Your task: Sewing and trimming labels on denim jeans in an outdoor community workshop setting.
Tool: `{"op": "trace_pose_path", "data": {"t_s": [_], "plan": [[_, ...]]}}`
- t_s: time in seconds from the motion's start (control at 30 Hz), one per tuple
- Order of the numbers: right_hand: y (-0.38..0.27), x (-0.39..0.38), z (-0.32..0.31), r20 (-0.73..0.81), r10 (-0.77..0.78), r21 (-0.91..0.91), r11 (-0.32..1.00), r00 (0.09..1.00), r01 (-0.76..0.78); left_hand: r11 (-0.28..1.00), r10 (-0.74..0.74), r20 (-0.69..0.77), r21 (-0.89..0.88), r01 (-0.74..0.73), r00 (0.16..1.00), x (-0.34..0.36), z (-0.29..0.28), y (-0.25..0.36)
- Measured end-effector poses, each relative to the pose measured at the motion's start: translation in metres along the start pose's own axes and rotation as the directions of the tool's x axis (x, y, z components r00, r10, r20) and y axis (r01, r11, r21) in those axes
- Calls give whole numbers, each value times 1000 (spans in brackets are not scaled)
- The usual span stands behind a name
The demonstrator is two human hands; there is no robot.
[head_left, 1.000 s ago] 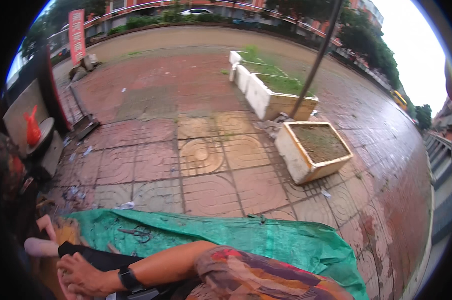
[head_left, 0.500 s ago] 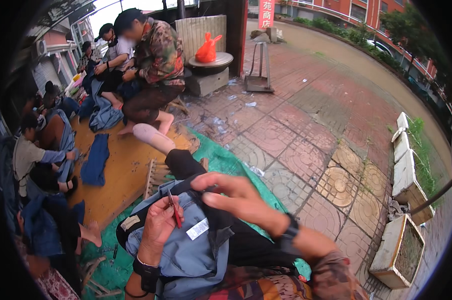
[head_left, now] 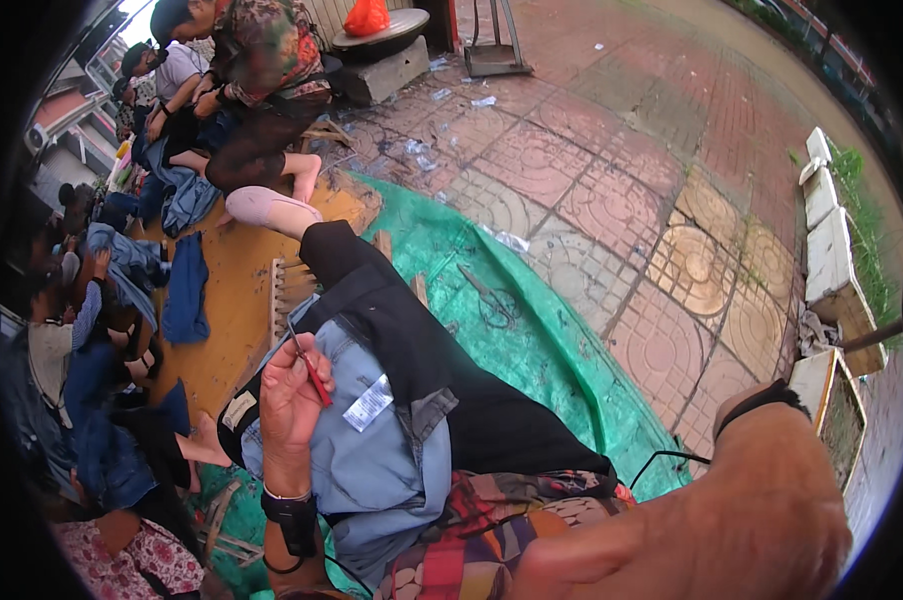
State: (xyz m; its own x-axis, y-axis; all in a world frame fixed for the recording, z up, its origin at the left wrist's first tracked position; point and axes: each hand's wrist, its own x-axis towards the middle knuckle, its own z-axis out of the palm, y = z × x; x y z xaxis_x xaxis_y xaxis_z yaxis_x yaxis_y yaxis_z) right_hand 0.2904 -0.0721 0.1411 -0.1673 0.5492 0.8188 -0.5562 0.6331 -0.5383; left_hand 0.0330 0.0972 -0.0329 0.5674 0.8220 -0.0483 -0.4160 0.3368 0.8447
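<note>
My left hand (head_left: 290, 405) is closed on a small red-handled tool (head_left: 315, 374) with a thin pointed metal tip, over light blue denim trousers (head_left: 397, 510) across my lap. Inside out, the denim shows a white printed tag (head_left: 370, 402) and a sewn label (head_left: 239, 410) at the dark waistband. Large and close at the lower right is my right hand (head_left: 672, 540), its fingers hidden and its wrist bent under a black band. It is apart from the denim. My black trouser leg (head_left: 472, 390) stretches out beneath.
A pair of scissors (head_left: 494, 302) lies on the green tarp (head_left: 562, 370). Beyond is a yellow-brown board (head_left: 237, 285) with folded dark denim (head_left: 186, 290). Several people sit at left handling denim. White planter boxes (head_left: 830, 235) line the right side of the paving.
My right hand has left the denim and come back toward the lower right, close to the camera. The view has tilted down, uncovering the scissors. My left hand still holds the red-handled tool.
</note>
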Motion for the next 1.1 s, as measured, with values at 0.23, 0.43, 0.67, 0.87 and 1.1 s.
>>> {"op": "trace_pose_path", "data": {"t_s": [0.23, 0.43, 0.67, 0.87, 1.1], "plan": [[-17, -10, -10, -25, 46, -21, 999, 999, -46, 1000, -4, -10, -21, 4, 1000, 6, 4, -7], [-16, -14, -22, 22, 148, -1, 989, 989, -148, 999, 34, -64, 14, -33, 997, -1, 0, 1], [10, -38, -7, -175, 11, 344, 938, 984, 51, 999, 32, -96, 24, -30, 995, 0, 4, -5], [-12, -27, -25, -93, 30, -159, 986, 995, -44, 999, 17, -88, -34, -20, 996, 6, 10, -9], [-23, -26, -34, 270, 51, -555, 824, 962, 112, 999, 4, -100, -34, -8, 995, 5, 11, -9]]}}
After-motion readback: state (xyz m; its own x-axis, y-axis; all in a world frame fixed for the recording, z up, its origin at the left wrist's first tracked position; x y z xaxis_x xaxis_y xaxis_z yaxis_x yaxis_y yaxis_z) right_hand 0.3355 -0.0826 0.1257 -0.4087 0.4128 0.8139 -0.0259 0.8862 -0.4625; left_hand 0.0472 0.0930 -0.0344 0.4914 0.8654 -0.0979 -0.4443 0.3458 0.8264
